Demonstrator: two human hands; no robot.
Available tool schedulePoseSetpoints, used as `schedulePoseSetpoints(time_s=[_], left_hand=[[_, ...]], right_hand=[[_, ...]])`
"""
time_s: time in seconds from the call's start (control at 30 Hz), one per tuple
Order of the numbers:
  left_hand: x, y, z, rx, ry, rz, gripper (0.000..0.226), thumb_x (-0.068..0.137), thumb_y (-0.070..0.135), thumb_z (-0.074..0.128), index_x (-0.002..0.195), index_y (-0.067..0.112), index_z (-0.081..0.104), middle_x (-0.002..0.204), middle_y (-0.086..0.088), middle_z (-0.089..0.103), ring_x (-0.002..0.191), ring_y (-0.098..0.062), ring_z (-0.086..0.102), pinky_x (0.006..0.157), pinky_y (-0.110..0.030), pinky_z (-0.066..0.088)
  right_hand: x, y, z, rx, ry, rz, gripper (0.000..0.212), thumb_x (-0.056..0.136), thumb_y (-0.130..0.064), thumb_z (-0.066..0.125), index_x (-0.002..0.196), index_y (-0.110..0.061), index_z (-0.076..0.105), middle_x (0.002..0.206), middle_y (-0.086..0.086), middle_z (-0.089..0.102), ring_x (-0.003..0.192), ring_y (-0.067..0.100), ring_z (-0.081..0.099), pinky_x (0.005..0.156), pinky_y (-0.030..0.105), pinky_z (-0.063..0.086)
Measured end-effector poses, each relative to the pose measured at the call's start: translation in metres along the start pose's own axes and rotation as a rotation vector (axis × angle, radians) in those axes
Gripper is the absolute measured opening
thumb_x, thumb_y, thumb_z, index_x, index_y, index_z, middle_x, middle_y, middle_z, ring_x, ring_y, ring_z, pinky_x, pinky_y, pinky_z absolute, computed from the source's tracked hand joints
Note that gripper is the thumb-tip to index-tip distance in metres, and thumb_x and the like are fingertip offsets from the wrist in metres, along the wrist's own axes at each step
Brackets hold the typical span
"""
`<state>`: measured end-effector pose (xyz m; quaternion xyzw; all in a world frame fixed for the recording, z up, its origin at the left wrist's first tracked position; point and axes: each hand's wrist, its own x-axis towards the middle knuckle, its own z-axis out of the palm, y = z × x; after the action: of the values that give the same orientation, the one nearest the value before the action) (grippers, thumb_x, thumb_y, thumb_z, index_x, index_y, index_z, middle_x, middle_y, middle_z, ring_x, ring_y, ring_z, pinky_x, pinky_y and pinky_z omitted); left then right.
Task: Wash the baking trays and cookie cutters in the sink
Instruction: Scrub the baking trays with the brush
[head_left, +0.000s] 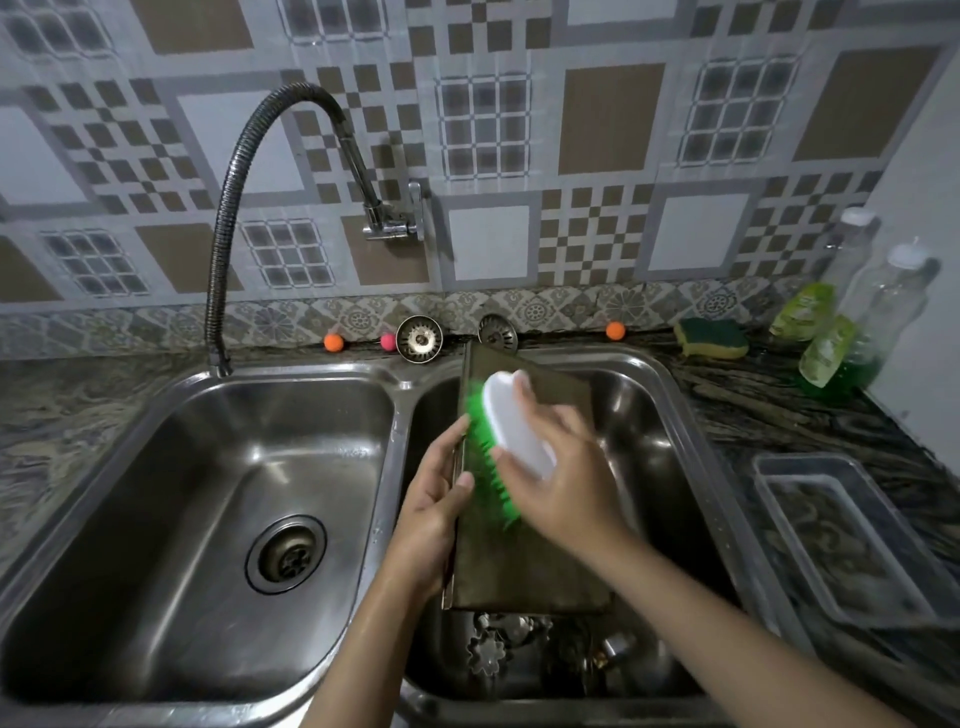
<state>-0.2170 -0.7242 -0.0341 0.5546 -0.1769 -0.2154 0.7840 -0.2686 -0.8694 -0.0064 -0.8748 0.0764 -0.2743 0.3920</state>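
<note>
A dark rectangular baking tray stands tilted in the right basin of a steel double sink. My left hand grips the tray's left edge. My right hand holds a white scrub brush with green bristles, pressed against the tray's upper face. Metal cookie cutters, one flower-shaped, lie in the bottom of the right basin below the tray, partly hidden by it.
The left basin holds only its drain. A flexible faucet hose arcs over it. Two sink strainers lean at the back. A sponge, soap bottles and a clear plastic container sit on the right counter.
</note>
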Motion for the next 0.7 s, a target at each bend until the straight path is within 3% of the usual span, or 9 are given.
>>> schedulePoseSetpoints(time_s=[0.1, 0.13, 0.23, 0.33, 0.4, 0.5, 0.6, 0.7], left_hand=[[-0.005, -0.008, 0.007, 0.045, -0.053, 0.026, 0.056, 0.085, 0.014, 0.057, 0.139, 0.019, 0.044, 0.142, -0.003, 0.051, 0.135, -0.028, 0.044, 0.111, -0.045, 0.036], [-0.004, -0.011, 0.01, 0.058, -0.052, 0.032, 0.057, 0.085, 0.016, 0.059, 0.139, 0.019, 0.044, 0.143, -0.004, 0.05, 0.136, -0.029, 0.041, 0.112, -0.05, 0.032], [0.007, -0.005, 0.013, -0.03, 0.079, 0.053, 0.058, 0.08, 0.011, 0.06, 0.135, 0.021, 0.047, 0.144, -0.009, 0.048, 0.135, -0.032, 0.041, 0.112, -0.053, 0.031], [0.017, 0.01, -0.001, -0.145, 0.223, 0.093, 0.058, 0.081, -0.001, 0.054, 0.132, 0.025, 0.05, 0.142, -0.009, 0.051, 0.131, -0.031, 0.046, 0.109, -0.046, 0.038], [0.016, 0.016, -0.003, -0.174, 0.192, 0.115, 0.058, 0.084, -0.004, 0.052, 0.135, 0.024, 0.049, 0.139, -0.009, 0.054, 0.126, -0.031, 0.052, 0.101, -0.043, 0.047], [0.009, 0.007, 0.013, -0.105, 0.117, 0.119, 0.055, 0.082, 0.009, 0.058, 0.135, 0.018, 0.047, 0.131, 0.002, 0.062, 0.117, -0.018, 0.06, 0.088, -0.03, 0.054], [0.011, 0.0, 0.016, -0.047, 0.173, 0.113, 0.049, 0.086, 0.008, 0.058, 0.132, 0.023, 0.051, 0.136, -0.003, 0.057, 0.124, -0.023, 0.055, 0.099, -0.034, 0.048], [0.013, 0.009, 0.003, -0.07, 0.222, 0.114, 0.052, 0.089, -0.006, 0.049, 0.129, 0.028, 0.054, 0.129, 0.0, 0.062, 0.113, -0.016, 0.061, 0.095, -0.031, 0.05]], right_hand=[[0.05, 0.029, -0.012, -0.082, 0.057, 0.292, 0.074, 0.084, -0.043, 0.064, 0.147, -0.037, 0.026, 0.113, 0.007, 0.054, 0.098, 0.024, 0.061, 0.078, 0.039, 0.056], [0.056, 0.028, -0.013, -0.078, 0.065, 0.312, 0.073, 0.084, -0.043, 0.064, 0.147, -0.036, 0.028, 0.112, 0.005, 0.053, 0.097, 0.023, 0.06, 0.078, 0.039, 0.056], [0.009, -0.004, 0.001, -0.021, 0.062, 0.145, 0.074, 0.08, -0.046, 0.064, 0.146, -0.04, 0.029, 0.101, -0.004, 0.051, 0.084, 0.011, 0.057, 0.071, 0.026, 0.055], [-0.055, -0.005, 0.007, 0.082, -0.024, 0.026, 0.075, 0.08, -0.046, 0.064, 0.145, -0.044, 0.028, 0.109, -0.011, 0.05, 0.091, 0.001, 0.055, 0.072, 0.017, 0.052], [-0.044, 0.026, 0.001, 0.053, 0.023, 0.096, 0.076, 0.081, -0.039, 0.068, 0.145, -0.044, 0.026, 0.115, -0.009, 0.05, 0.094, 0.001, 0.056, 0.069, 0.01, 0.051], [-0.008, 0.049, -0.008, 0.066, 0.162, 0.296, 0.075, 0.083, -0.039, 0.067, 0.146, -0.04, 0.027, 0.118, 0.0, 0.057, 0.097, 0.01, 0.06, 0.063, 0.007, 0.046], [-0.042, 0.0, 0.008, 0.09, 0.121, 0.14, 0.073, 0.082, -0.043, 0.065, 0.146, -0.039, 0.031, 0.114, -0.014, 0.054, 0.1, -0.002, 0.055, 0.078, 0.007, 0.047], [-0.079, 0.001, 0.013, 0.12, 0.087, 0.052, 0.069, 0.082, -0.037, 0.066, 0.144, -0.029, 0.039, 0.122, -0.009, 0.057, 0.108, -0.009, 0.053, 0.086, 0.002, 0.039]])
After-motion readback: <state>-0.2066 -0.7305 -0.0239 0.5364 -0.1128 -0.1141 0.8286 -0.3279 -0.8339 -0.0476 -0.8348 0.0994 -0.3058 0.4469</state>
